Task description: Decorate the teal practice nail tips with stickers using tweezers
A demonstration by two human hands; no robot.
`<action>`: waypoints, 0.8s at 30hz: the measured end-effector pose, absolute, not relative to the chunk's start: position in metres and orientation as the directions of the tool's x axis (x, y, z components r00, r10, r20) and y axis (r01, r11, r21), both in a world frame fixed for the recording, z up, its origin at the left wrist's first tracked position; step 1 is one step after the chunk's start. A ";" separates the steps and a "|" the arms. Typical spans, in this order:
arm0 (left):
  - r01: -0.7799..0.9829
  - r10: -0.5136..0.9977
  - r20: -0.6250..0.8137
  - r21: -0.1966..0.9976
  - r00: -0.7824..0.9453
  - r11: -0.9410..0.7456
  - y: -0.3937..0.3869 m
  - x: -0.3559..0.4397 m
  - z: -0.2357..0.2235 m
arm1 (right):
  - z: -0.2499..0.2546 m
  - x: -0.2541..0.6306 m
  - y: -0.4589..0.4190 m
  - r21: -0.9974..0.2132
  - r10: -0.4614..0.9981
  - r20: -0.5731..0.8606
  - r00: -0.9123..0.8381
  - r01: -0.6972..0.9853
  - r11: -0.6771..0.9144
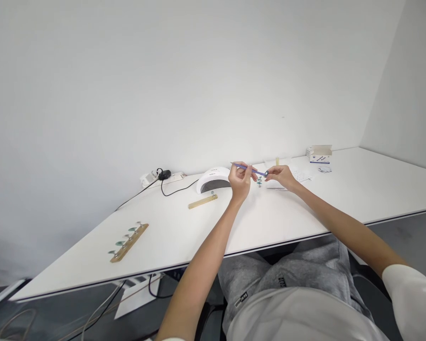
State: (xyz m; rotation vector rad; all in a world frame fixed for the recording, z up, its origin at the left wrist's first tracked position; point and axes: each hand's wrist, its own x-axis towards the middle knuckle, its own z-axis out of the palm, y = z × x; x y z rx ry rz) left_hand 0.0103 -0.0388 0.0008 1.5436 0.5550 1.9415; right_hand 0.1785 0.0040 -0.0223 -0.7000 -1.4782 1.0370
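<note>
My left hand [239, 182] is closed around a thin blue-purple brush [249, 168], held like a pen with one end pointing toward the other hand. Between the thumb and fingertips of my right hand [282, 175] is a small, dark, shiny false nail [266, 174], right at the brush's end; whether they touch is too small to tell. Just below, between both hands, several greenish false nails [259, 182] show on small stands. On the left of the table, a wooden strip [129, 244] carries several silver and green false nails on stands. A shorter wooden strip [202, 201] bears one stand at its right end.
A white arched nail lamp [213, 176] stands behind my left hand. Cables run from a black adapter [164, 174] beside a white power strip [177, 176]. Printed papers [301, 175] lie behind my right hand. An opened box [319, 154] and a small packet [324, 169] sit farther right.
</note>
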 end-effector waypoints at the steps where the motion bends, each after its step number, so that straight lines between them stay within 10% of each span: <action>1: -0.188 0.674 0.724 0.648 -0.150 -0.738 -0.039 0.010 0.001 | -0.022 0.179 0.004 -0.893 0.875 0.450 -0.180 -0.126 0.433; 24: -0.189 0.666 0.724 0.639 -0.180 -0.745 -0.043 0.010 0.007 | -0.020 0.179 0.002 -0.892 0.873 0.452 -0.185 -0.086 0.443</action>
